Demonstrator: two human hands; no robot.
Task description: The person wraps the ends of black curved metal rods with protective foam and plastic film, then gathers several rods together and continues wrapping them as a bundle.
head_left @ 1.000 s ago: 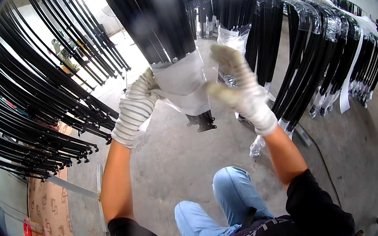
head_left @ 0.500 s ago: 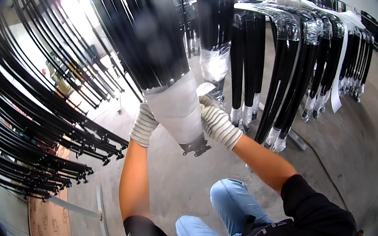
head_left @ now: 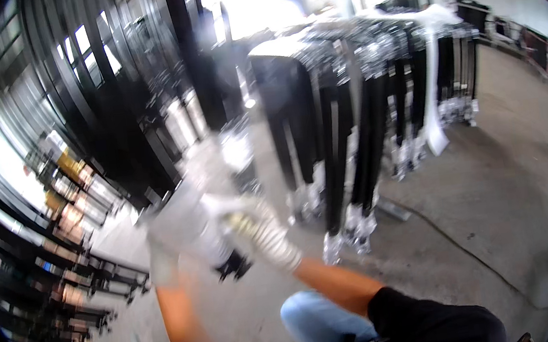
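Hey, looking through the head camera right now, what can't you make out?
Left hand: head view, smeared by motion blur; its fingers and grip can't be told.
Right hand: head view, fingertips blurred; can't tell whether they pinch the white wrap.
Black bundle: head view, top cut off by the upper edge.
Bright opening: head view, anything beyond it is lost in glare.

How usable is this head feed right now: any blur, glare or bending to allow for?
Head view: heavy blur smears the left hand and the white wrap; the right hand is clearer, its fingertips not. Head view: the bright opening at the top is blown out. Head view: fisheye distortion bends the black bars at far left.
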